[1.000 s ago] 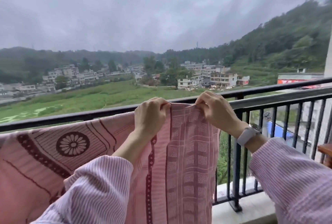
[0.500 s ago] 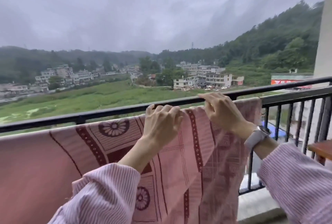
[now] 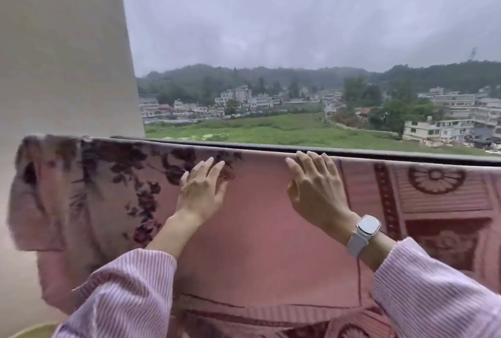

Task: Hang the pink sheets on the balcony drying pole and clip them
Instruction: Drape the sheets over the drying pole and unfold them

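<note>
A pink sheet (image 3: 260,229) with dark red flower and wheel patterns hangs draped over the dark balcony rail (image 3: 352,151), covering it from the left pillar to the right edge of the view. My left hand (image 3: 202,191) lies flat against the sheet just below the rail, fingers straight and spread. My right hand (image 3: 315,188), with a white watch on its wrist, also lies on the sheet, and its straight fingertips reach the top fold at the rail. Neither hand holds anything. No clips are in view.
A cream pillar (image 3: 62,47) stands at the left end of the rail, right behind the sheet's bunched left edge (image 3: 29,196). Beyond the rail lie a green field and distant buildings far below.
The view has swung left along the rail to the pillar. Both hands moved left over the sheet and now lie flat on it; one second ago they were pinching its top edge.
</note>
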